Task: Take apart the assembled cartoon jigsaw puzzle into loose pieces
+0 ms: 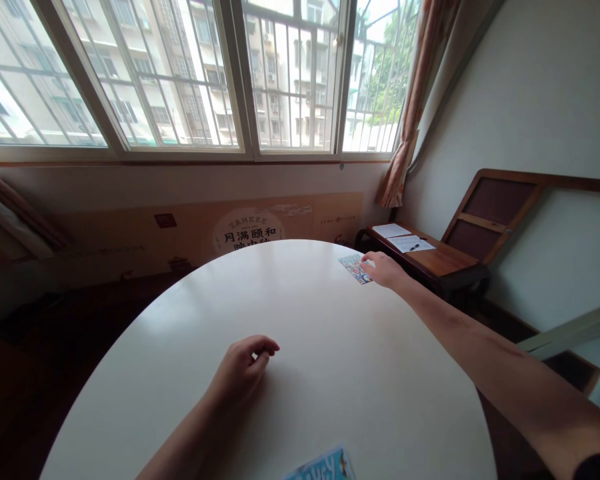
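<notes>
A small card with a colourful pattern [354,268] lies near the far right edge of the white round table [320,320]. My right hand [381,269] reaches out to it, with fingertips on the card's right part; the fingers look spread rather than wrapped round it. Near the middle of the table rests my left hand [249,360], its fingers curled in loosely with nothing seen in them. At the near edge of the view a blue printed item [325,467] with white lettering lies on the table, partly cut off by the frame.
Beyond the table on the right stands a wooden bench [445,253] with papers [405,243] and a pen on it. A long printed cardboard panel [190,230] leans below the barred windows. Curtains hang at both sides.
</notes>
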`<state>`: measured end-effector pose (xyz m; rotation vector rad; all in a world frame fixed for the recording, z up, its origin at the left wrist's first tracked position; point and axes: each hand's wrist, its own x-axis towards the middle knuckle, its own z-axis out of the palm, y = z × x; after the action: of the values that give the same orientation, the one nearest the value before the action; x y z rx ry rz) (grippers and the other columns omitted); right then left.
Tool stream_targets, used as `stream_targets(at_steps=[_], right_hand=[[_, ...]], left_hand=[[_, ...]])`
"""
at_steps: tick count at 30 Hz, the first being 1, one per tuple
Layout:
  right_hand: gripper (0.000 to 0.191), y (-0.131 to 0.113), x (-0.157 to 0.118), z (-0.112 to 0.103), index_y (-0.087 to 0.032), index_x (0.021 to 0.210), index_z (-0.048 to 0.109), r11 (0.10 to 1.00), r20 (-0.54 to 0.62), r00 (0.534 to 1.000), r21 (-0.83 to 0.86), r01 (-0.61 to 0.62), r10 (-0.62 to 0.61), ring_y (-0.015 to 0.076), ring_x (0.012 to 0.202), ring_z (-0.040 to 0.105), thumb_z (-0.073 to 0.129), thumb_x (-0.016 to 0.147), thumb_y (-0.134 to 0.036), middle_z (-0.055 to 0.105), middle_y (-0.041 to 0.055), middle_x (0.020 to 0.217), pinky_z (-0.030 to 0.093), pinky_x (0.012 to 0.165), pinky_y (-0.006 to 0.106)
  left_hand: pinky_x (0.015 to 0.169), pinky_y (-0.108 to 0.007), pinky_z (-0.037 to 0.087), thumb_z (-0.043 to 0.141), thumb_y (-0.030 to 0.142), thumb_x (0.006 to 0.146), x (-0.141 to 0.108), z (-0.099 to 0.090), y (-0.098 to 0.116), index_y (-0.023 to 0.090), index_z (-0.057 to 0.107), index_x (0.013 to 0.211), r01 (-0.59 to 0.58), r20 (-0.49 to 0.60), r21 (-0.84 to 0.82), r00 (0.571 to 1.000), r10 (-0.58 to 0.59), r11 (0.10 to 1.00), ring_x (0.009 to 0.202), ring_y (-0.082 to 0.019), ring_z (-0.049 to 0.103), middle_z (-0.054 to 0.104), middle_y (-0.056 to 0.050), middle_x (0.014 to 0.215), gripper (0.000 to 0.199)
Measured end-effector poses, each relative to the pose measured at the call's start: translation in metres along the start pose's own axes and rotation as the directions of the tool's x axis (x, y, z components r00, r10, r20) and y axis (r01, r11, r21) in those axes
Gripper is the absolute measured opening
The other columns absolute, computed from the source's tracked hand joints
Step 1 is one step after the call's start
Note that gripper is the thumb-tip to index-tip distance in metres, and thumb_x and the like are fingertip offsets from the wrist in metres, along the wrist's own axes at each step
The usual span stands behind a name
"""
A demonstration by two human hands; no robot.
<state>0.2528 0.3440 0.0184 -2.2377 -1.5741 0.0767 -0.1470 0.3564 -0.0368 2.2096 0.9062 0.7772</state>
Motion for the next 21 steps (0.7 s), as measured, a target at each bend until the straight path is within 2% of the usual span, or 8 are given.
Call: stream_targets(at_steps=[4, 10, 16, 21], right_hand=[[0.036, 0.030, 0.037, 0.031, -0.015, 0.127, 0.058, 0.999, 0.079, 0.997, -0.045, -0.020, 0.023, 0.0220, 0.117, 0.056, 0.058, 0.098, -0.038, 0.055, 0.0108, 0.131, 0.049, 0.102, 0.044], [0.040, 0.041, 0.054, 0.070, -0.016, 0.132, 0.055, 0.995, 0.090, 0.995, -0.096, -0.040, 0.048, 0.0237, 0.121, 0.054, 0.058, 0.099, -0.039, 0.053, 0.0114, 0.135, 0.048, 0.105, 0.047], [0.043, 0.037, 0.056, 0.077, -0.016, 0.131, 0.056, 0.991, 0.112, 0.993, -0.133, -0.033, 0.048, 0.0241, 0.121, 0.054, 0.057, 0.098, -0.044, 0.054, 0.0114, 0.133, 0.046, 0.105, 0.048], [0.045, 0.017, 0.042, 0.072, -0.016, 0.126, 0.058, 0.990, 0.156, 0.988, -0.140, 0.034, -0.012, 0.0240, 0.119, 0.053, 0.060, 0.095, -0.047, 0.055, 0.0107, 0.129, 0.044, 0.104, 0.047]], left_hand=[[0.061, -0.026, 0.048, 0.046, 0.024, 0.074, 0.000, 0.000, -0.001, 0.020, 0.074, 0.081, 0.024, 0.005, -0.006, 1.000, -0.024, 1.000, 0.070, -0.019, 0.067, 0.073, -0.004, 0.077, 0.028], [0.063, -0.027, 0.048, 0.045, 0.027, 0.072, 0.002, 0.000, -0.009, 0.019, 0.073, 0.080, 0.079, 0.026, -0.021, 0.997, -0.079, 0.997, 0.072, -0.019, 0.066, 0.072, -0.005, 0.077, 0.030], [0.063, -0.028, 0.049, 0.045, 0.028, 0.072, 0.003, 0.000, -0.013, 0.018, 0.073, 0.081, 0.124, 0.026, -0.060, 0.992, -0.122, 0.990, 0.072, -0.020, 0.065, 0.071, -0.005, 0.077, 0.031], [0.062, -0.028, 0.049, 0.047, 0.029, 0.072, 0.004, 0.001, -0.014, 0.018, 0.073, 0.080, 0.150, 0.009, -0.113, 0.989, -0.150, 0.982, 0.067, -0.019, 0.064, 0.070, -0.004, 0.075, 0.030]])
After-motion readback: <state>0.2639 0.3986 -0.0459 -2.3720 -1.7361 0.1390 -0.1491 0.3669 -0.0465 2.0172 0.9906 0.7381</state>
